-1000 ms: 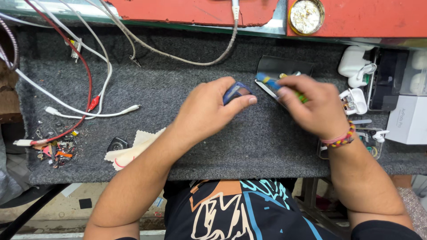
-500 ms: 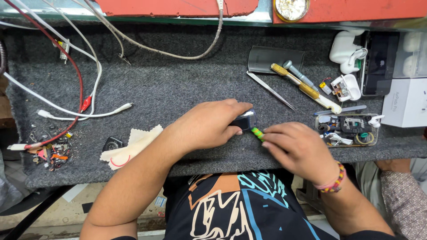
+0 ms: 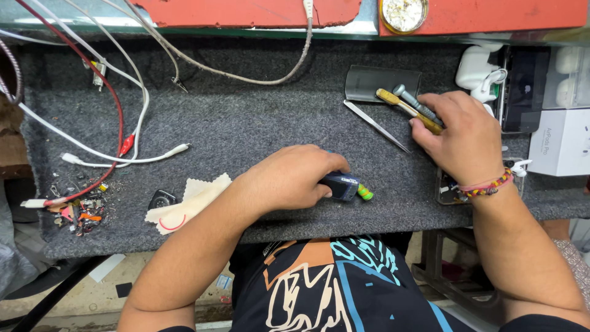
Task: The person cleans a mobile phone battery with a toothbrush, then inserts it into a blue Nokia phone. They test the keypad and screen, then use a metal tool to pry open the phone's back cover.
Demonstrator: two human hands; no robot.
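Observation:
My left hand (image 3: 294, 178) is closed on a small dark blue device (image 3: 340, 185) near the front edge of the grey felt mat (image 3: 246, 123). A short green tool (image 3: 365, 193) lies against that device's right end. My right hand (image 3: 458, 138) rests farther right, its fingers over a yellow-handled screwdriver (image 3: 399, 106) and a grey-handled tool (image 3: 415, 102). I cannot tell whether those fingers grip a tool or only touch it. A pair of metal tweezers (image 3: 376, 126) lies just left of my right hand.
White and red cables (image 3: 117, 132) trail over the mat's left side, with a beige cloth (image 3: 184, 203), a small black part (image 3: 162, 199) and tiny scraps (image 3: 77, 209). A dark curved piece (image 3: 382, 83), white earbud cases (image 3: 479, 71) and a white box (image 3: 562, 142) crowd the right.
My right hand has left the green tool beside the blue device and moved up and right onto the screwdrivers. My left hand stays on the device.

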